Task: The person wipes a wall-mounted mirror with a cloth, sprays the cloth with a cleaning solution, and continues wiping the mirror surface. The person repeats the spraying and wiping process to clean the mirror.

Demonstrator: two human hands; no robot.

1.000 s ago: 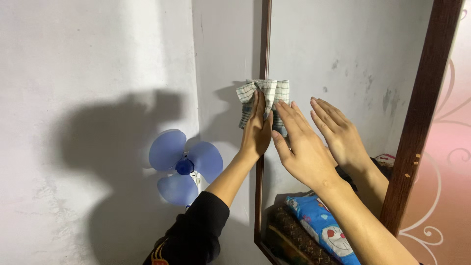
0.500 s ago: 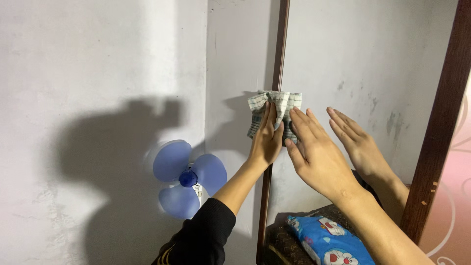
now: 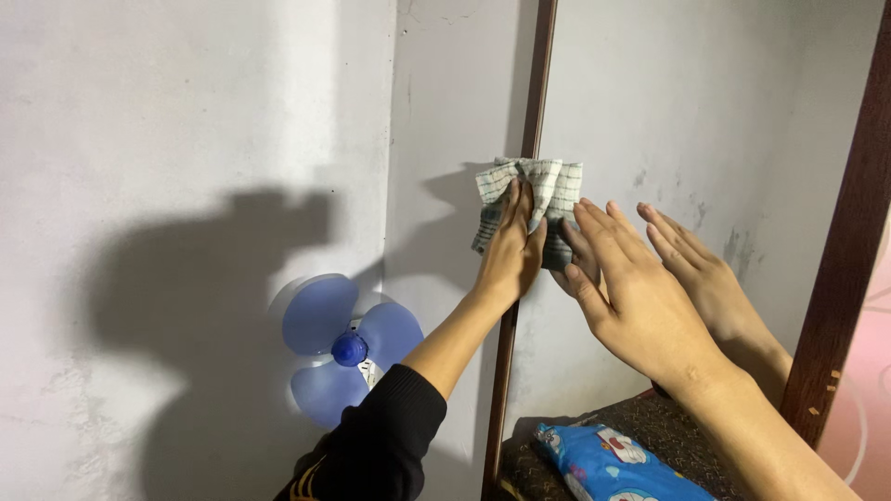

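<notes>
"Two hands were up, weren't they? Start from the left for me."

"Far left was only the grey wall (image 3: 139, 111) with a shadow on it, then a blue three-bladed fan (image 3: 348, 348) low down, near the black sleeve. Next came the left hand (image 3: 510, 255), fingers laid over a checked cloth (image 3: 548, 186) and pinning it where the thin brown strip (image 3: 536, 83) of the mirror's left edge met the glass."

"Was the cloth properly gripped?"

"It was pressed more than clenched. The fingers covered its lower half, and bunched folds stuck out above them."

"And the other hand?"

"The right hand (image 3: 640, 306) was flat and spread, holding nothing, its fingertips at the mirror glass (image 3: 705, 111) just beside the cloth. Its reflection showed further right."

"What worried you?"

"A few things, as I judged it. A cloth held only by pressure could slide out and drop if the palm eased off. It would likely land on the blue patterned packet (image 3: 603, 464) below. Bare fingertips on glass could leave smears. Leaning hard on both hands could also rock the mirror against its wide brown frame (image 3: 854, 232) at the right, though I couldn't see how it was fixed."
</notes>
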